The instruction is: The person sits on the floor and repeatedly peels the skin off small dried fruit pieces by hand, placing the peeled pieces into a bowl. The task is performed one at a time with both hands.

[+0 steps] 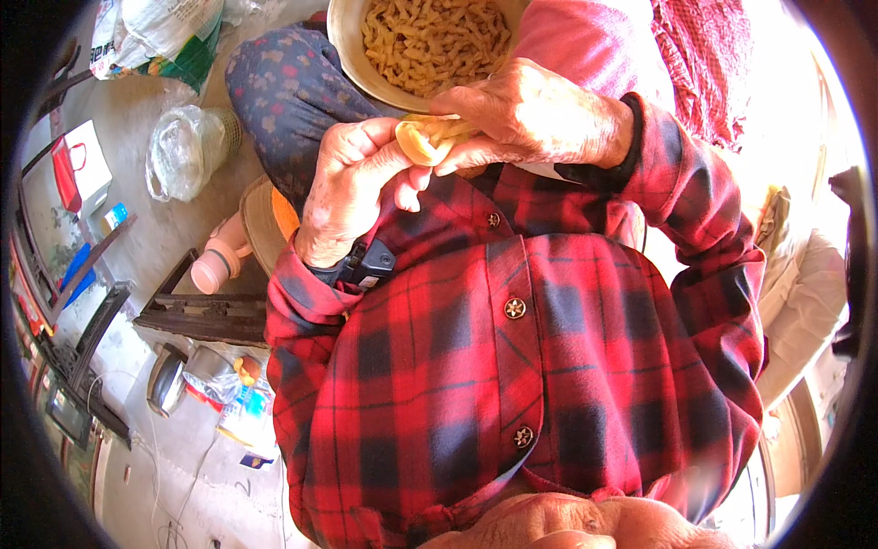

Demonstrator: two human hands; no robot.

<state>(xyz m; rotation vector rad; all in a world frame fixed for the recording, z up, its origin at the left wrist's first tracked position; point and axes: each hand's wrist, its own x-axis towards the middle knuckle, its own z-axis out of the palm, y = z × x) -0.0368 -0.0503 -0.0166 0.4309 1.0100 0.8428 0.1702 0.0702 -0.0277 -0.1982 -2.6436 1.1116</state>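
Note:
My left hand (pixel 357 178) and my right hand (pixel 526 119) meet in front of my chest, both pinched on a pale yellow food piece (pixel 419 142) with a curled, strand-like shape. My right fingers cover part of it. Just beyond my hands, a wide cream-coloured bowl (pixel 343 46) holds many small, bumpy yellow-brown strips (pixel 430 50).
At left are plastic sacks (pixel 151 37), a clear bag (pixel 187 151), a pink bottle (pixel 219 261), a round woven container (pixel 256 220), a dark wooden frame (pixel 201 311), a kettle (pixel 169 375) and cords on the floor. Pink cloth (pixel 704 64) and cream cloth (pixel 800 302) lie at right.

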